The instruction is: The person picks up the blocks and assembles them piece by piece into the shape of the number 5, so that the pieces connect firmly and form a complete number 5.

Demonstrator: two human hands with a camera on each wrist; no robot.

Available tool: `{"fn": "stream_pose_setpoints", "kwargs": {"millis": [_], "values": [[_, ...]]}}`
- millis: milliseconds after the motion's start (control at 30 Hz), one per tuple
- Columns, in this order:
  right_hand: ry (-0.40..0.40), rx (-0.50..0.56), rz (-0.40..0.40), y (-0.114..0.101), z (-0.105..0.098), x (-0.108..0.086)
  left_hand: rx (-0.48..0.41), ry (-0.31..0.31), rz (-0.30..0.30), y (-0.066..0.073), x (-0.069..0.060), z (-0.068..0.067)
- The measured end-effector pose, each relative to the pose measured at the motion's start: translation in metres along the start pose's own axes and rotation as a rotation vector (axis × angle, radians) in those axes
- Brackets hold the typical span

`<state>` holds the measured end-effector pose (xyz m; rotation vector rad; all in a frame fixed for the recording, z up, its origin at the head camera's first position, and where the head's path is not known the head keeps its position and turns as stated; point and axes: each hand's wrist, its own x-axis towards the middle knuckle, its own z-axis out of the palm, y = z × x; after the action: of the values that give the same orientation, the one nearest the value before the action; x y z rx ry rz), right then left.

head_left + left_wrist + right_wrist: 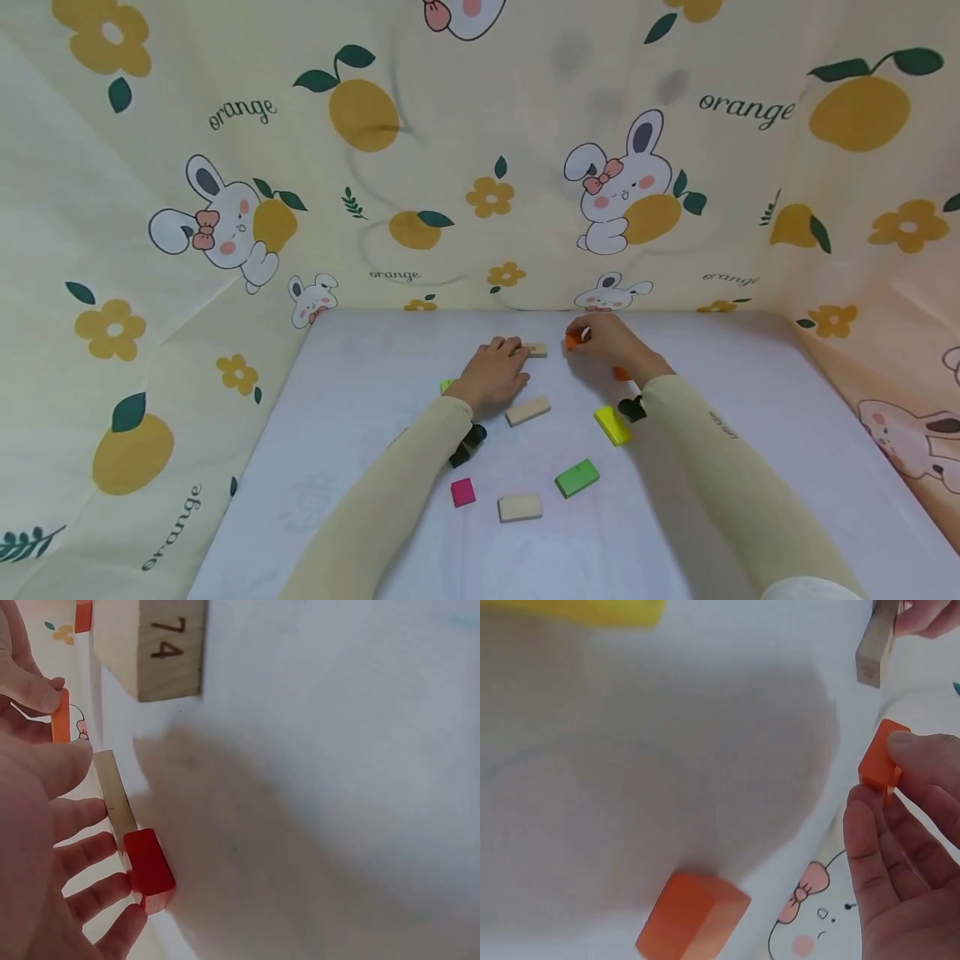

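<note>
My right hand [611, 340] pinches a small, bright orange block [876, 760] between thumb and fingers, toward the right edge of the right-wrist view; its faces look smooth, its edges slightly rounded. My left hand [489, 375], fingers spread, rests its fingertips against a solid red block [151, 862] and a pale wooden block [114, 787], lower left in the left-wrist view.
</note>
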<state>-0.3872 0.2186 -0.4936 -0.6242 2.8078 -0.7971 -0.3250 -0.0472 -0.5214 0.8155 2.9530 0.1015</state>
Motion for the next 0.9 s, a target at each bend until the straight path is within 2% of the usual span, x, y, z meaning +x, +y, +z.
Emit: {"fn": "stream_pose_setpoints", "kwargs": {"millis": [133,367,633,900], "values": [[-0.002,0.002,-0.030,-0.006,0.003,0.003,0.002,0.002,-0.004,0.000,0.000,-0.001],[-0.031,0.011,-0.005,-0.014,0.009,0.006,-0.003,-0.009,-0.004,0.001,0.001,-0.001],[-0.034,0.017,-0.025,-0.014,0.022,0.016,0.005,-0.013,-0.011,0.000,0.002,0.001],[-0.054,0.005,-0.001,-0.012,0.032,0.021,0.013,-0.019,-0.014,0.002,0.003,-0.002]]}}
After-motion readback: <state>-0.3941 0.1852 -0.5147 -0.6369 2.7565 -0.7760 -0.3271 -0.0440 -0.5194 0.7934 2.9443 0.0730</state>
